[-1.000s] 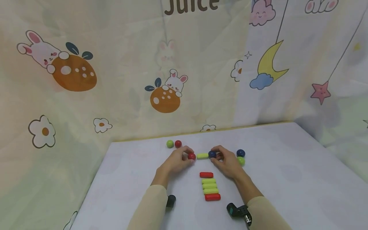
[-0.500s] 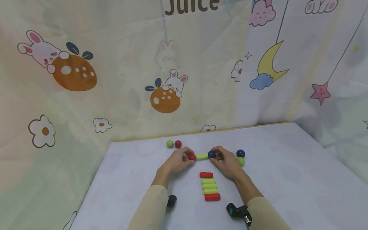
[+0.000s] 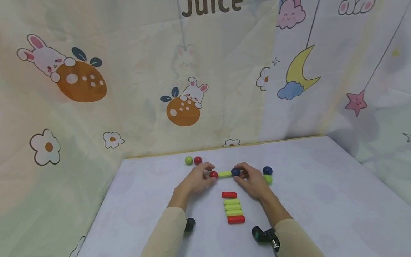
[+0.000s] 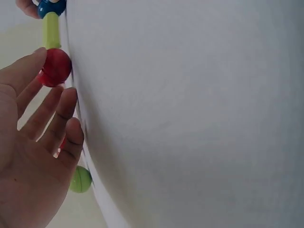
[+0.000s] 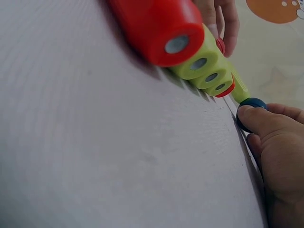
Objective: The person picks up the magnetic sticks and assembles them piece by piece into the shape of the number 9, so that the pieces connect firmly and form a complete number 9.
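White table (image 3: 135,200): 2 red rods (image 3: 236,219), 3 lime rods (image 3: 232,207); beyond, left hand (image 3: 196,178) pinching 1 red ball (image 3: 213,175), right hand (image 3: 254,181) pinching 1 blue ball (image 3: 235,172), 1 middle rod (image 3: 224,174) touching both. Behind: 1 green ball (image 3: 188,160); 1 rear red ball (image 3: 197,160).

The red plastic-looking ball (image 4: 58,68) and dark blue plastic-looking ball (image 3: 236,172) are smooth and glossy; the slim yellow-green plastic-looking rod (image 3: 224,174) is smooth with a softer sheen. The red plastic-looking cylinder (image 5: 152,28) is smooth and shiny, its end face bearing a dull grey, metal-looking disc (image 5: 176,44). The white tabletop surface (image 3: 308,185) appears matt and finely textured, the pastel printed backdrop (image 3: 135,75) is creased cloth of low sheen, and the beige sleeves (image 3: 168,230) are matt fabric.
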The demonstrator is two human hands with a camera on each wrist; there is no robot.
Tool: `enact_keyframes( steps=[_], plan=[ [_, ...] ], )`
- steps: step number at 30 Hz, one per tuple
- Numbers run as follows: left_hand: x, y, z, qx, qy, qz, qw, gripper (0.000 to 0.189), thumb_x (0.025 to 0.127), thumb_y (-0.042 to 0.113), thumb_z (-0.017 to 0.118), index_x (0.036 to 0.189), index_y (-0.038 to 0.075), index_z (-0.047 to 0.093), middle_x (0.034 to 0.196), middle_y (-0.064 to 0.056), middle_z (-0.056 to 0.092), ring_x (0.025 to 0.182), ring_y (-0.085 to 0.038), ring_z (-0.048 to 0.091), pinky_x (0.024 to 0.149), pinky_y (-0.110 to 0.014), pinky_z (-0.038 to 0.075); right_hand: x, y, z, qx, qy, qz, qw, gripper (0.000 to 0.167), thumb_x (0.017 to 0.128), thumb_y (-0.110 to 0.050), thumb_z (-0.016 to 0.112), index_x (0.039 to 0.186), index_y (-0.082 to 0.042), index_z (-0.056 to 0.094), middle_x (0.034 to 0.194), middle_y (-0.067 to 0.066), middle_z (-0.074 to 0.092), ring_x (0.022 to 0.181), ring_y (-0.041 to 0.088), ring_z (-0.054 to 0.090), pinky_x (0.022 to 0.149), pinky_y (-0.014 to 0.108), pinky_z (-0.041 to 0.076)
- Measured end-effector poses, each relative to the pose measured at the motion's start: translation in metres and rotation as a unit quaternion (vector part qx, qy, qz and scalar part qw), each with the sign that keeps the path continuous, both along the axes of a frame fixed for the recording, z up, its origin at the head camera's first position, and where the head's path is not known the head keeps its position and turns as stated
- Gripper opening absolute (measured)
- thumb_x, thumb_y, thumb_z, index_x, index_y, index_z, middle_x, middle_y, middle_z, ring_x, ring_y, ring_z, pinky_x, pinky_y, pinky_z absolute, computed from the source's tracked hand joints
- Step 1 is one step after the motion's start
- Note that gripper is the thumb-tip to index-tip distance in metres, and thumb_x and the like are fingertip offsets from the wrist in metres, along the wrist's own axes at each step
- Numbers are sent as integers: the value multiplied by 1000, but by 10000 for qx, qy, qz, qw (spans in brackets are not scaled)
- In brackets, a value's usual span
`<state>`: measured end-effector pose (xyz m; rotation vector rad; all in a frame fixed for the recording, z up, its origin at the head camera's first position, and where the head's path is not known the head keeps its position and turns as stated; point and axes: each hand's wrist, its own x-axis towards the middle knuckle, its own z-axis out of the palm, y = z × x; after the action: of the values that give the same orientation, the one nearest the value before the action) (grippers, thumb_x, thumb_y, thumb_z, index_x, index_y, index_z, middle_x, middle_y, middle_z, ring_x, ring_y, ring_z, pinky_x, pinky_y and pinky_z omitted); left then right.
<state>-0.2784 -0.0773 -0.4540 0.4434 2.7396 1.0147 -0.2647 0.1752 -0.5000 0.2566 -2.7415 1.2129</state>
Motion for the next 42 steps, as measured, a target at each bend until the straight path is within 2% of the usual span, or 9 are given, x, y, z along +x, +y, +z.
enact_keyframes(
  steps=[3, 7, 10, 16, 21, 26, 30, 34, 42],
  plan=[
    [0, 2, 5, -240, 282, -138, 9992, 47, 94, 29, 76, 137, 24, 59, 130, 0, 57, 104, -17, 59, 97, -38, 55, -1, 0, 1, -45, 38, 78, 10000, 40, 95, -25, 75, 132, -26, 60, 121, -1, 67, 99, 16, 63, 94, 37, 54],
    [0, 8, 17, -485, 846, -575, 9936, 44, 94, 27, 76, 135, 20, 61, 130, -6, 57, 112, -20, 60, 100, -37, 54, -3, 0, 1, -81, 76, 123, 9999, 39, 95, -23, 75, 130, -26, 60, 122, -1, 67, 100, 16, 64, 95, 38, 55],
    [1, 15, 26, -467, 1037, -886, 9896, 42, 93, 27, 77, 132, 20, 64, 129, -7, 59, 113, -20, 59, 98, -35, 54, -3, 1, 1, -36, 106, 43, 9999, 40, 94, -22, 76, 131, -25, 61, 118, -1, 68, 99, 16, 64, 95, 40, 56],
    [8, 22, 28, -542, 848, -1202, 9876, 35, 93, 29, 76, 127, 22, 68, 119, -2, 64, 102, -15, 59, 88, -27, 54, 0, 3, 2, -14, -11, 35, 10000, 40, 94, -22, 77, 130, -25, 60, 120, 0, 67, 100, 17, 64, 94, 40, 56],
    [15, 24, 28, -624, 757, -1519, 9835, 34, 94, 31, 76, 126, 20, 68, 117, -2, 65, 103, -16, 60, 91, -29, 53, -1, 2, 1, -63, 58, 105, 9999, 40, 94, -22, 76, 130, -26, 60, 123, -1, 67, 101, 15, 65, 95, 39, 55],
    [23, 27, 34, -771, 575, -1594, 9825, 30, 94, 29, 75, 124, 23, 70, 118, 2, 65, 102, -14, 61, 88, -28, 54, 0, 1, 1, -93, 108, 113, 9998, 41, 93, -21, 77, 130, -26, 61, 122, -1, 67, 100, 15, 65, 94, 39, 55],
    [27, 30, 32, -813, 377, -1651, 9822, 25, 94, 27, 74, 119, 26, 72, 112, 6, 64, 92, -9, 58, 80, -25, 53, 0, 2, 1, -95, 156, 140, 9997, 40, 93, -20, 77, 129, -25, 61, 122, 0, 68, 99, 15, 65, 93, 38, 55],
    [29, 32, 29, -877, 199, -1693, 9815, 24, 93, 28, 76, 117, 28, 72, 113, 8, 63, 93, -9, 57, 80, -26, 53, 0, 2, 0, -144, 139, 154, 9997, 39, 93, -19, 77, 129, -24, 61, 122, 0, 68, 99, 15, 66, 93, 38, 56],
    [32, 35, 28, -1125, 403, -1935, 9738, 22, 92, 27, 77, 114, 29, 74, 115, 9, 65, 97, -9, 60, 84, -26, 53, 0, 2, 0, -198, 108, 178, 9996, 40, 93, -18, 77, 130, -23, 61, 123, 0, 68, 99, 15, 66, 94, 39, 56]
  ],
)
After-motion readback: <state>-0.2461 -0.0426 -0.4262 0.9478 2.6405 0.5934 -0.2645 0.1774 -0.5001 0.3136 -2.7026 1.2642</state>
